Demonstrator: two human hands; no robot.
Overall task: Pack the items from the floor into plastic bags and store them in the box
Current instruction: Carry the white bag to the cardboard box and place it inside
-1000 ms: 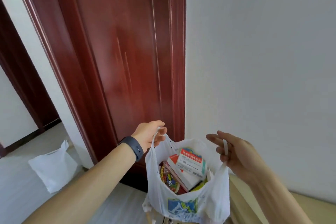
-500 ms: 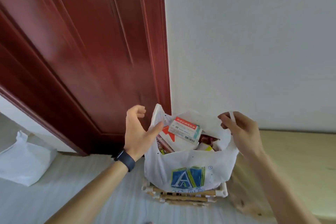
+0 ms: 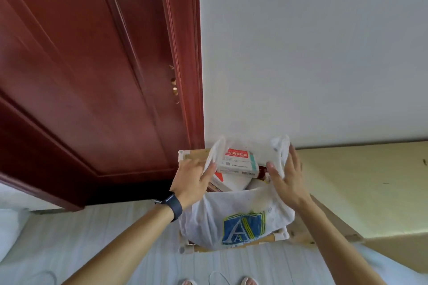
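Note:
A white plastic bag (image 3: 208,220) with a blue and yellow "A" logo sits inside a small box (image 3: 234,248) with wooden rails and white corners, on the floor against the wall. Several medicine boxes fill the bag; a white one with a red label (image 3: 238,162) lies on top. My left hand (image 3: 192,183), with a dark band on its wrist, pinches the bag's left handle (image 3: 216,151) between thumb and fingers. My right hand (image 3: 289,178) rests with straight fingers against the right handle (image 3: 280,146), which runs between thumb and index finger.
A dark red wooden door (image 3: 92,76) stands left of the box, a white wall behind it. A flat tan cardboard sheet (image 3: 359,180) leans along the wall at right. Another white bag (image 3: 7,229) lies at the far left. My feet (image 3: 250,281) show at the bottom edge.
The bag has come down into the box and settled there. Both hands followed it down; my left hand closed in onto the left handle and my right hand's fingers straightened.

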